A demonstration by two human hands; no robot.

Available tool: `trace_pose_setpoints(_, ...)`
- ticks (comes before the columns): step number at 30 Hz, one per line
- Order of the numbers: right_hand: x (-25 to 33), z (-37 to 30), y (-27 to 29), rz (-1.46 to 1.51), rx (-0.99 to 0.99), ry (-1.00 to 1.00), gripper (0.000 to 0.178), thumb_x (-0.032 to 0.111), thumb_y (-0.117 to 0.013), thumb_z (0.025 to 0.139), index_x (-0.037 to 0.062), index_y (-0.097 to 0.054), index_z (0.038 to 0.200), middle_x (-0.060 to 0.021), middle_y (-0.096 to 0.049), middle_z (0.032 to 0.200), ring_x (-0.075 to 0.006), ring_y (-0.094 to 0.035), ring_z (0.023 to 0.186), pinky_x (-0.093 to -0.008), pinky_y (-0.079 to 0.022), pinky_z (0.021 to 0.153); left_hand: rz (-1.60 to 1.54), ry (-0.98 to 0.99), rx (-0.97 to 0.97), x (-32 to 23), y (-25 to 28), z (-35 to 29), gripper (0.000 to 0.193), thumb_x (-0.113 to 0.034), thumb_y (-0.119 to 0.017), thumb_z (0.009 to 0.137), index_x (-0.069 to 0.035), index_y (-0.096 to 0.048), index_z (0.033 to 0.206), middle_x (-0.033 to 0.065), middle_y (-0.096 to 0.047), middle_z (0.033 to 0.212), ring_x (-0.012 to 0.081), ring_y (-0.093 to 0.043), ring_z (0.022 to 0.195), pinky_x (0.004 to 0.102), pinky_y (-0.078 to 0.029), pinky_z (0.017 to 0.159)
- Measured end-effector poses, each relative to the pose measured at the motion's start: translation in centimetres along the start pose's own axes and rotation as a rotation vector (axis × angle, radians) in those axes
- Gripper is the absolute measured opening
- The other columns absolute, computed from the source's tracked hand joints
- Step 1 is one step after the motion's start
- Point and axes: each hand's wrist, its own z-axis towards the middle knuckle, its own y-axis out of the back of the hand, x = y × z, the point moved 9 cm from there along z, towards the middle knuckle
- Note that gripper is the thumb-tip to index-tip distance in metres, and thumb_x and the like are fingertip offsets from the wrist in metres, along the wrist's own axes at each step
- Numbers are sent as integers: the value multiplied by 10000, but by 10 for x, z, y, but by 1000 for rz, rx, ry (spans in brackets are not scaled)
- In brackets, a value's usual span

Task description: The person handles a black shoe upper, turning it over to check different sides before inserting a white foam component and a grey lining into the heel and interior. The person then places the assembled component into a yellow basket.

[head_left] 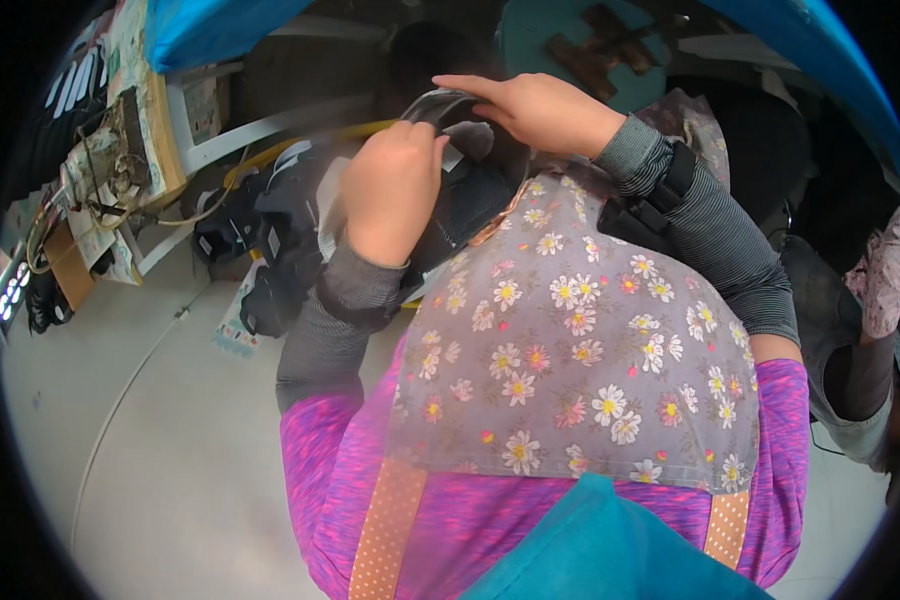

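My left hand point(395, 190) is closed, its fingers and thumb curled over the edge of a dark grey fabric piece point(475, 195) that looks like a shoe upper. My right hand point(545, 110) lies across the curved top rim of the same piece, index finger stretched out and thumb underneath, gripping it. The piece is held above my lap, in front of the grey floral apron point(580, 330). Its lower part is partly hidden behind my left hand and the apron.
Several black shoe uppers point(280, 230) hang just left of my hands. A wooden-edged bench point(150, 130) with a white frame stands at the far left. Ahead is a round teal surface point(580, 50). A cable point(120, 400) crosses the floor. Another person's floral sleeve point(890, 270) shows at right.
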Motion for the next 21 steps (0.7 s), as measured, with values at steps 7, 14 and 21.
trace_pose_setpoints(7,-4,-3,1,-32,-93,58,432,203,-527,1000,288,-504,1422,-149,-692,831,-308,-674,691,-407,-542,639,-164,-106,-185,-9,15,3,113,-112,-713,841,-44,-635,797,98,-613,738,295,-618,670,362,-492,587)
trace_pose_setpoints(14,-5,-3,1,-66,-112,65,373,230,-554,984,288,-582,1352,-147,-691,831,-308,-681,728,-405,-552,674,-175,-79,-271,5,12,8,128,-99,-743,815,-40,-641,765,86,-613,705,263,-619,640,342,-479,572)
trace_pose_setpoints(21,25,1,35,-55,-601,468,254,226,-646,915,65,-725,1095,-173,-688,863,-325,-677,789,-401,-555,738,-152,-16,-316,10,12,14,165,-156,-774,806,-56,-658,746,61,-614,640,237,-615,578,331,-465,516)
